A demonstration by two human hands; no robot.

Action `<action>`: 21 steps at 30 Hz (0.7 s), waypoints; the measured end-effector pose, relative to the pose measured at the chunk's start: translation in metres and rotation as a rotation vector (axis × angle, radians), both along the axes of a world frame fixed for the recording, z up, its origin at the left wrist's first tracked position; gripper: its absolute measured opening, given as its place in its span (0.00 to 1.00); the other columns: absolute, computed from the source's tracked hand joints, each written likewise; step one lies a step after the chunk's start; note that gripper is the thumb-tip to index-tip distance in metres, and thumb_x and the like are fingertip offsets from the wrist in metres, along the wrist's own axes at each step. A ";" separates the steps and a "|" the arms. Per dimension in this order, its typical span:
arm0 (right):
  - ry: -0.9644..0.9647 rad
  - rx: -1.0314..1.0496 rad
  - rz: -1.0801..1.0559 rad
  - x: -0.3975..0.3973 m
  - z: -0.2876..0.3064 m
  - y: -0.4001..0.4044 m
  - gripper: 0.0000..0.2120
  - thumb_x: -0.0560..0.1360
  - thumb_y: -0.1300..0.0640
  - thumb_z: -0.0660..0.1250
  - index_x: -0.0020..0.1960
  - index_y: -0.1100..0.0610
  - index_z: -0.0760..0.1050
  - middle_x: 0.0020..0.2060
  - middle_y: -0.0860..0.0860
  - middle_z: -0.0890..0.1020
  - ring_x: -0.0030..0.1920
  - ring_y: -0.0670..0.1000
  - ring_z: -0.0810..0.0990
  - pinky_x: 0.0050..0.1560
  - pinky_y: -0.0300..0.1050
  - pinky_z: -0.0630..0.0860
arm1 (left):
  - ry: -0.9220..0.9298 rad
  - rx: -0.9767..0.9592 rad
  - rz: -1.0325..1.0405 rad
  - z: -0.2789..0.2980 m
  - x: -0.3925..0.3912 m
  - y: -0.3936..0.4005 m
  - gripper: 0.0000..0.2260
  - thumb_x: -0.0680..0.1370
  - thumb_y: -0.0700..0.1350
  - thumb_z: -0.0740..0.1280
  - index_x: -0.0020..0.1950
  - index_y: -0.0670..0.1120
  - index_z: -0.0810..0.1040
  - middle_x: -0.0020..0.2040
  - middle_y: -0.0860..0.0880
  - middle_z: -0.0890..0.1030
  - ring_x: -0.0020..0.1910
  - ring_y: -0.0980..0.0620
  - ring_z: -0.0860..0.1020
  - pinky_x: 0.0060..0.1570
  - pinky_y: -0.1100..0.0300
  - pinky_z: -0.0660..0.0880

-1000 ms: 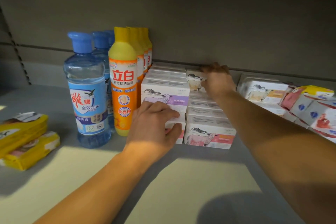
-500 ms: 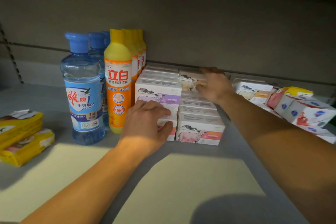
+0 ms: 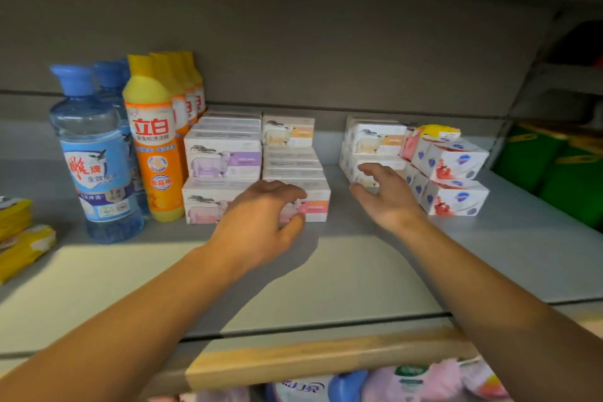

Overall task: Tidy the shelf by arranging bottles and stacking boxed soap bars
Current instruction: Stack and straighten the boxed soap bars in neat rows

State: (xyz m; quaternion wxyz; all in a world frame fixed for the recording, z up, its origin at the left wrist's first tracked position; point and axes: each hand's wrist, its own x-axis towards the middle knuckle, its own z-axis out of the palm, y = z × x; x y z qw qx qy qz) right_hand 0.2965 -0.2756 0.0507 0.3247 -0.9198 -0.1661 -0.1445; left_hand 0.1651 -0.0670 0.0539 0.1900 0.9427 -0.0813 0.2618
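Head view: left hand [image 3: 261,222] cupped over the front corner of the lower pink soap box [image 3: 310,206], fingers on top and thumb at the front face, grip curled round the box's edge, likely to square it with its neighbours. Just left of that grip, a two-high stack of sheep-printed boxes [image 3: 223,160], purple over pink, flush against the orange detergent bottles [image 3: 153,140]. Behind the grip, more boxes lying flat in a row, with one orange-labelled box [image 3: 288,130] standing at the back. Right hand [image 3: 381,192] holding nothing, fingers spread and relaxed, reaching toward a separate sheep-box pile [image 3: 375,140] well right of the left grip; fingertip contact cannot be told. Beyond that, white boxes with red and blue print [image 3: 453,179] leaning askew, still untidy. Far left of both, blue bottles [image 3: 91,147] upright on the shelf [image 3: 342,271], lined front to back.
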 end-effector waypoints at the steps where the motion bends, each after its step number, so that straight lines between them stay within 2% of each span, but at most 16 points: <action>1: 0.001 -0.009 -0.009 0.003 -0.003 -0.006 0.22 0.77 0.47 0.66 0.70 0.50 0.71 0.69 0.53 0.73 0.68 0.54 0.71 0.66 0.45 0.66 | 0.026 0.001 -0.039 -0.002 0.004 -0.010 0.18 0.75 0.53 0.64 0.64 0.52 0.78 0.62 0.52 0.80 0.62 0.48 0.75 0.60 0.54 0.74; 4: -0.032 -0.068 -0.042 0.017 -0.007 -0.018 0.23 0.76 0.47 0.66 0.69 0.51 0.72 0.68 0.54 0.73 0.68 0.55 0.71 0.66 0.45 0.66 | 0.156 0.040 -0.118 -0.014 0.019 -0.035 0.20 0.77 0.56 0.64 0.68 0.54 0.74 0.68 0.53 0.76 0.67 0.50 0.72 0.66 0.56 0.69; 7: -0.098 -0.165 -0.022 0.038 -0.010 -0.026 0.25 0.77 0.48 0.66 0.71 0.54 0.70 0.69 0.56 0.72 0.69 0.57 0.69 0.68 0.47 0.65 | 0.252 0.096 -0.140 -0.029 0.031 -0.041 0.23 0.77 0.60 0.64 0.71 0.54 0.72 0.70 0.52 0.74 0.70 0.51 0.69 0.67 0.60 0.66; 10: -0.163 -0.309 -0.032 0.064 -0.011 -0.026 0.30 0.77 0.45 0.65 0.76 0.54 0.64 0.73 0.55 0.67 0.73 0.58 0.64 0.73 0.50 0.59 | 0.231 0.134 -0.213 -0.038 0.034 -0.036 0.22 0.77 0.59 0.65 0.68 0.52 0.76 0.66 0.53 0.77 0.68 0.52 0.71 0.67 0.60 0.65; 14: -0.124 -0.485 -0.090 0.087 -0.017 -0.021 0.34 0.78 0.41 0.61 0.79 0.52 0.55 0.77 0.52 0.60 0.77 0.59 0.54 0.76 0.57 0.52 | 0.208 0.131 -0.269 -0.039 0.033 -0.034 0.24 0.75 0.61 0.62 0.65 0.50 0.78 0.64 0.56 0.78 0.64 0.54 0.72 0.66 0.66 0.62; 18: -0.262 -0.433 -0.123 0.089 -0.027 -0.019 0.28 0.77 0.48 0.65 0.74 0.54 0.63 0.73 0.54 0.66 0.75 0.60 0.58 0.76 0.59 0.51 | 0.205 0.084 -0.304 -0.036 0.033 -0.033 0.23 0.74 0.60 0.62 0.64 0.50 0.79 0.61 0.55 0.80 0.62 0.55 0.72 0.61 0.76 0.57; 21: -0.314 -0.379 -0.116 0.088 -0.026 -0.017 0.24 0.75 0.52 0.69 0.68 0.56 0.66 0.68 0.55 0.71 0.72 0.59 0.63 0.75 0.59 0.51 | 0.194 0.070 -0.334 -0.035 0.032 -0.033 0.22 0.73 0.58 0.64 0.62 0.48 0.81 0.59 0.53 0.81 0.59 0.56 0.71 0.58 0.78 0.55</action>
